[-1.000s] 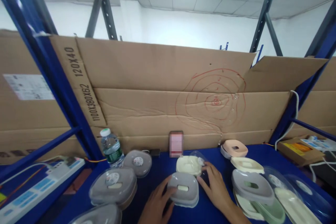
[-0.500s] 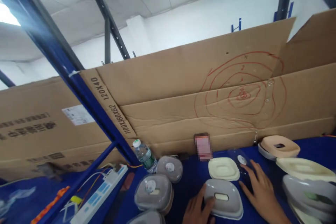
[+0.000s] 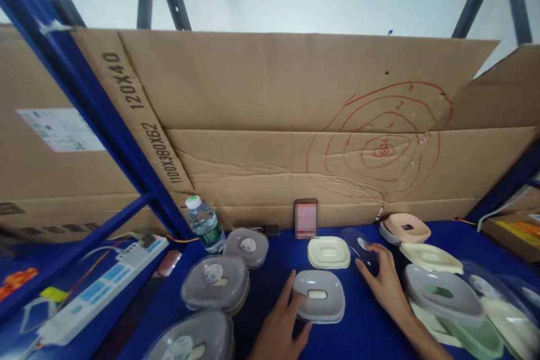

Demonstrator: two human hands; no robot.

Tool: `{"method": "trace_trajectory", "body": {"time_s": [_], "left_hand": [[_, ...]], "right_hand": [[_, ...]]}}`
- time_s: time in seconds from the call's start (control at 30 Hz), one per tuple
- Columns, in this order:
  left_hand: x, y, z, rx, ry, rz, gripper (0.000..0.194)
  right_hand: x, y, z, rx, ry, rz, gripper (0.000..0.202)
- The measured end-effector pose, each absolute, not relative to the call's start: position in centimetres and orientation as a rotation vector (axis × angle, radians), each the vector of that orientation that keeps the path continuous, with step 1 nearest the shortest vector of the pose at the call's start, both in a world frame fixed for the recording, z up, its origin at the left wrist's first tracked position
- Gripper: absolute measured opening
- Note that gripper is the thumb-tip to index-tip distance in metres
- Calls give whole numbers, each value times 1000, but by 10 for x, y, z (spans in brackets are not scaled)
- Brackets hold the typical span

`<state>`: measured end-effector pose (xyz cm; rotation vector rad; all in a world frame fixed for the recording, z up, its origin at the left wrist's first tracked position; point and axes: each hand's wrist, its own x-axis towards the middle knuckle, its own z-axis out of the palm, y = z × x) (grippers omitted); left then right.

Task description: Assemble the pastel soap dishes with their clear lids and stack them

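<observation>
A shallow food container point(image 3: 314, 315) with a greyish translucent lid point(image 3: 329, 289) sits in front of me on the blue surface. My left hand point(image 3: 280, 323) is at its left side, fingers spread, with fingertips touching the lid's left edge. Farther right, my right hand point(image 3: 386, 281) has thumb and fingers around the near right part of a clear oval lid point(image 3: 358, 243) bearing a round white sticker. Some of that lid is hidden by the fingers. Just behind the container, a cream-coloured lid point(image 3: 329, 252) lies flat.
Lidded containers point(image 3: 215, 281) stand at left, near a water bottle point(image 3: 206, 225). A phone-like object point(image 3: 306, 219) leans against the cardboard wall point(image 3: 253, 152). Several lids and containers point(image 3: 441, 292) crowd the right side. A power strip point(image 3: 105, 287) lies beyond the blue post point(image 3: 105, 107).
The view has levelled and tilted downward. My right hand's fingers have closed in on the clear lid's edge. My left hand stays beside the container.
</observation>
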<state>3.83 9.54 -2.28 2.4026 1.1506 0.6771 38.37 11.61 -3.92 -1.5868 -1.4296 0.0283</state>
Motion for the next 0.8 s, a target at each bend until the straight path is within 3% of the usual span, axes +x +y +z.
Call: {"method": "trace_trajectory", "body": {"time_s": [0.2,0.47,0.63,0.8], "left_hand": [[44,93,-7,2340,1241,643,40],[36,95,3,2545,1139,558,34],[33,95,-9,2599,1167,573,42],[34,105,-3,2577,1068,622,26]], "right_hand": [[359,81,4,-1436,-1617,83,40],[341,77,-13,-1320,-2011,460,48],[350,87,-19,-1487,-2169,352,63],[350,98,-5,-1592,-2209,271,62]]}}
